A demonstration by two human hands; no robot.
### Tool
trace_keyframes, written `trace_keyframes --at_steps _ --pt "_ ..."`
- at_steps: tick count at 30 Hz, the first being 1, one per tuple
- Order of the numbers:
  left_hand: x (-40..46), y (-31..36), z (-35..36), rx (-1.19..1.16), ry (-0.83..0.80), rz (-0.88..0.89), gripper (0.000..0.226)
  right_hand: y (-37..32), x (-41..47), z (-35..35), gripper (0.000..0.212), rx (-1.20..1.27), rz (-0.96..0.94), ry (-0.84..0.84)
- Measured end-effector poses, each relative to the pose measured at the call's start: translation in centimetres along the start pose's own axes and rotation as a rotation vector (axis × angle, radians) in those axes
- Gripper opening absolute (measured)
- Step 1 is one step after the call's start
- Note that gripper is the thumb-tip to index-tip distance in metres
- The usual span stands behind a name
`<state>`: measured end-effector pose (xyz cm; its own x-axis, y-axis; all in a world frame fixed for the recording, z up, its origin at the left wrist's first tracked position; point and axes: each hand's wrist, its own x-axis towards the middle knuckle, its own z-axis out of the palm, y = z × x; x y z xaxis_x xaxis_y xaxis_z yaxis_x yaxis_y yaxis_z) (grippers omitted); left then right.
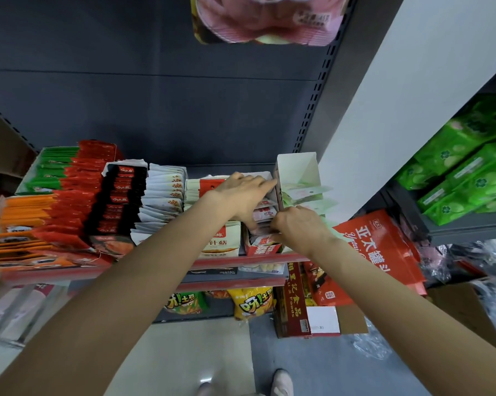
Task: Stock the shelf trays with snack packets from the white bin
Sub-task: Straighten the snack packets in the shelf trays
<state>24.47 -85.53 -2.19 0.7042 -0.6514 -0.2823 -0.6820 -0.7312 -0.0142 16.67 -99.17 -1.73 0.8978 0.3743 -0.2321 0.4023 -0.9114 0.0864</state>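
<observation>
1. Right hand (297, 224) is curled at the front of the red tray (262, 247), fingers seemingly pinching a packet (265, 214); the exact grip is hidden behind the knuckles.
2. Left hand (242, 195) lies flat with straight fingers over the row, pressing the packets back.
3. Best way, I judge: keep the row pushed back and slide the packet in upright.
4. Edges: the white box (295, 172) stands just right of the tray, and a cream box (221, 244) touches its left wall, so there is little side room.
5. Open room is above and toward the aisle. The white bin is not in view.
</observation>
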Motion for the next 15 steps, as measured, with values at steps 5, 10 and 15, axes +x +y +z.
trace_keyframes --at_steps 5,10,15 --pt "0.10 -0.03 -0.06 0.037 -0.066 0.026 0.127 0.26 0.04 0.46 0.025 -0.017 0.005 0.001" --pt "0.31 0.29 0.35 0.071 -0.001 0.023 0.124 0.24 0.05 0.57 0.024 -0.016 -0.001 0.008" --pt "0.26 0.25 0.38 0.059 -0.001 0.026 0.123 0.19 0.03 0.57 0.025 -0.032 0.003 0.015"
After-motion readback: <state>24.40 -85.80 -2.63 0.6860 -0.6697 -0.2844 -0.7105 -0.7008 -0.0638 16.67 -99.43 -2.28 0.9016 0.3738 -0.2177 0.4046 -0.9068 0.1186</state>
